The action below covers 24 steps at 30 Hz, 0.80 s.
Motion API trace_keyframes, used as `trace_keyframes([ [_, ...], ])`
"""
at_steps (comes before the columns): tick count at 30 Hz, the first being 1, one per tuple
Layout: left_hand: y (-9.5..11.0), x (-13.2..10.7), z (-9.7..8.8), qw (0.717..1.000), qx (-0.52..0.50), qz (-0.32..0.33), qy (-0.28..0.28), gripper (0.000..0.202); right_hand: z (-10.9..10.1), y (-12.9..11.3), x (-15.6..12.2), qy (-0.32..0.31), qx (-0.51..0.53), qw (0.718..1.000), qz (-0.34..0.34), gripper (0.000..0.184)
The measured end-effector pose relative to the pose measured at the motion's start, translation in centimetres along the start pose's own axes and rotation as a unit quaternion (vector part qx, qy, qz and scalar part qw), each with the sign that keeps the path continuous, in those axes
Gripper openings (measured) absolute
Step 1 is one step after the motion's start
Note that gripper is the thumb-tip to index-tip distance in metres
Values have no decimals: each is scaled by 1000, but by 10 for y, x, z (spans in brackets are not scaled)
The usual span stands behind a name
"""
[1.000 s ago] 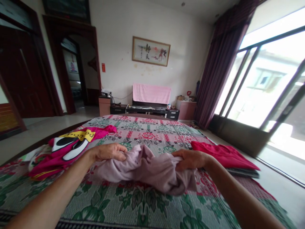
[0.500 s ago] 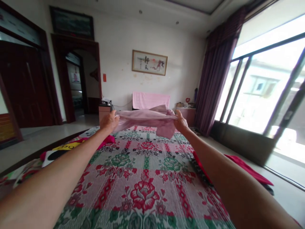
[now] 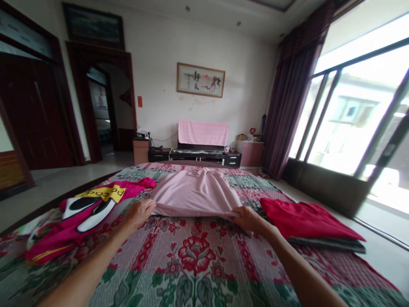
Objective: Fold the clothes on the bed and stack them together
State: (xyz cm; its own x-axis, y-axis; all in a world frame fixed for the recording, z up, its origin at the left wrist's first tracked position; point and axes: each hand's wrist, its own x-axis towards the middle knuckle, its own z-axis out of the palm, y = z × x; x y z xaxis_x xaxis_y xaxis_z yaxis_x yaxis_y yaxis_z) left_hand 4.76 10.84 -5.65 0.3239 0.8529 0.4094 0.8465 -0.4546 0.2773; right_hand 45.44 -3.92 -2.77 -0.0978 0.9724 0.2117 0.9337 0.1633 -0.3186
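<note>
A pale pink garment [image 3: 194, 192] lies spread flat on the flowered bedspread [image 3: 194, 260], stretching away from me. My left hand [image 3: 139, 212] pinches its near left corner. My right hand [image 3: 246, 218] grips the near right corner. Both hands rest low on the bed with the near hem pulled taut between them.
A crumpled magenta garment with a yellow and black print [image 3: 86, 204] lies to the left. Folded red clothing [image 3: 306, 219] sits on a dark folded piece at the right. Beyond the bed stand a low TV cabinet [image 3: 198, 153] draped in pink cloth, a doorway and a big window.
One second ago the pink garment was bunched between my hands on the bed. Half a second ago I held it raised and stretched. Now it lies spread flat, hands lowered.
</note>
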Motion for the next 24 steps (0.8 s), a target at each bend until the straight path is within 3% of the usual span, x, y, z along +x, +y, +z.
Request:
trace_keyframes([
  [4,-11,-19,15,998,-53,14,40,29,-6,-5,-7,-27,10,999,13,23],
  [8,-16,-23,15,993,-85,39,70,28,-15,-12,-5,-21,-3,1000,-14,36],
  [12,-18,-25,10,994,-82,36,58,30,-12,-13,-3,26,13,995,-98,35],
  [16,-21,-26,3,996,-62,12,67,31,-5,-15,-4,-37,27,996,-71,34],
  [20,-27,-27,-12,993,-38,-29,111,32,-3,-25,-6,-73,43,994,-68,31],
  [24,-32,-30,-26,976,-25,-84,200,31,-1,-41,-4,-95,74,988,-99,26],
])
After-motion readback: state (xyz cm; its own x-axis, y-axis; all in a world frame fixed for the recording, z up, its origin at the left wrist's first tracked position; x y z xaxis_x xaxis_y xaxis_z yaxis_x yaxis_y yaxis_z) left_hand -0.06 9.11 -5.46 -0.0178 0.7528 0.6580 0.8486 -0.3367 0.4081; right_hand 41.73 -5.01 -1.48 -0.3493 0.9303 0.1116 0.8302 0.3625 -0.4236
